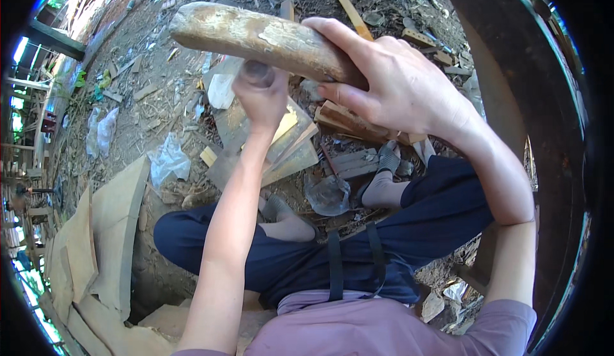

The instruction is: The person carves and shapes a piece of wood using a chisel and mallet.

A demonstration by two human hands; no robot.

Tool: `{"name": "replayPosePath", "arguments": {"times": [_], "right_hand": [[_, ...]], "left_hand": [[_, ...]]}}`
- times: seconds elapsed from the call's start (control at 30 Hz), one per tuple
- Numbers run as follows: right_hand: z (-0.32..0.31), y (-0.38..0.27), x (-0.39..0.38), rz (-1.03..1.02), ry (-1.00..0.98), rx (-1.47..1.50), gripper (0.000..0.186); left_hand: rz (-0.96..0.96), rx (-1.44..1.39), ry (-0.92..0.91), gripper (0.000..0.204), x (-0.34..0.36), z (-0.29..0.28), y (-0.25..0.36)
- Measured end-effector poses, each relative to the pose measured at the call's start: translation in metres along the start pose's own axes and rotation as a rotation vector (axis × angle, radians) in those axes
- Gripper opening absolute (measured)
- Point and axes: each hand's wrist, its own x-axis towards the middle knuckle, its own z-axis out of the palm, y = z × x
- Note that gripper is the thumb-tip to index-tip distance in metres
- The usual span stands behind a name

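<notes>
In the upper middle, my right hand (pixel 409 84) grips one end of a thick, weathered piece of wood (pixel 256 33), its thumb below and a finger along the top. The wood stretches out to the left, its rounded far end tilted slightly up. Just beneath it, my left hand (pixel 261 103) is closed around a brown handle (pixel 259 72) with a round end. That end faces up and is somewhat blurred; the rest of what it belongs to is hidden. Whether the handle touches the wood, I cannot tell. Below the hands lie flat wooden boards (pixel 297 163), stacked unevenly on the ground.
Large pale wooden slabs (pixel 115 221) lean at the left. Plastic bags (pixel 169 159) and several wood offcuts (pixel 355 17) litter the dirt floor. A dark, thick beam (pixel 556 164) rises along the right. My sandalled feet (pixel 387 158) rest near the boards.
</notes>
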Motion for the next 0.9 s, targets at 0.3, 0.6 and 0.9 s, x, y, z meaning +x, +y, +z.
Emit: {"name": "replayPosePath", "arguments": {"times": [0.3, 0.6, 0.9], "right_hand": [[0.13, 0.147, 0.003, 0.442, 0.014, 0.072, 0.072], [0.258, 0.207, -0.042, 0.536, 0.09, -0.113, 0.056], [0.27, 0.024, -0.001, -0.305, 0.101, -0.039, 0.047]], "left_hand": [[-0.052, -0.153, -0.038, 0.026, 0.013, -0.01, 0.007], [-0.078, -0.108, 0.015, 0.024, 0.022, 0.003, 0.009], [0.11, 0.175, -0.06, 0.028, 0.045, 0.027, -0.019]]}}
